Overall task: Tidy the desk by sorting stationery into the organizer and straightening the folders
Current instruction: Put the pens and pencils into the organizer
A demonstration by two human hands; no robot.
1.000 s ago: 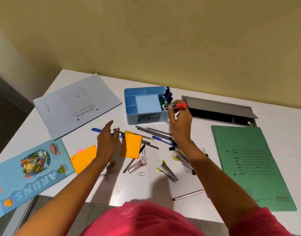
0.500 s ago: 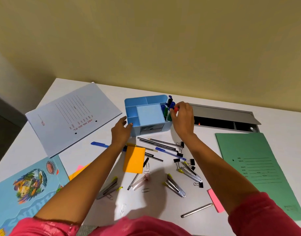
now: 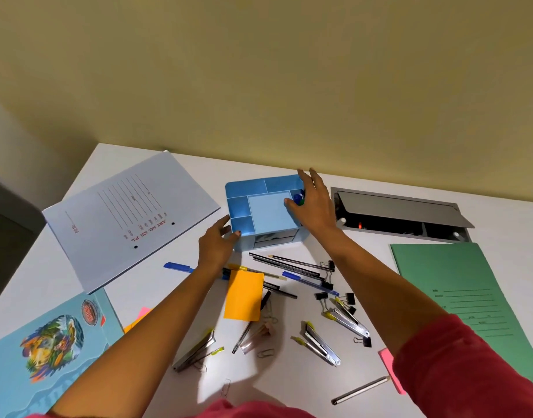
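Blue desk organizer (image 3: 259,188) stands at the rear centre of the white tabletop (image 3: 138,282), close to the wall, drawer face toward the person. Left hand (image 3: 215,245): fingers (image 3: 226,220) loosely extended, touching the organizer's front-left corner, thumb on the front edge; nothing held. Right hand (image 3: 315,203): over the organizer's right side, fingers straight and spread, nothing visible in its grasp. Blue and green marker caps (image 3: 300,198) show just under the right hand in the right-hand compartment. Loose stationery lies in front of the organizer, between the two forearms: pens and pencils (image 3: 289,267) in a rough fan, an orange sticky-note pad (image 3: 244,295) overlapping some of them, black binder clips (image 3: 327,265) at their right ends, metal staplers (image 3: 322,345) nearer the person, paper clips (image 3: 265,353) scattered among them. A blue pen (image 3: 180,267) lies left of the left wrist. A silver pencil (image 3: 361,390) and a pink sticky note (image 3: 389,369) lie beside the right sleeve. Lavender folder (image 3: 129,224) lies skewed left of the organizer; green folder (image 3: 470,297) lies at the right; an illustrated light-blue folder (image 3: 48,342) lies at the near left edge
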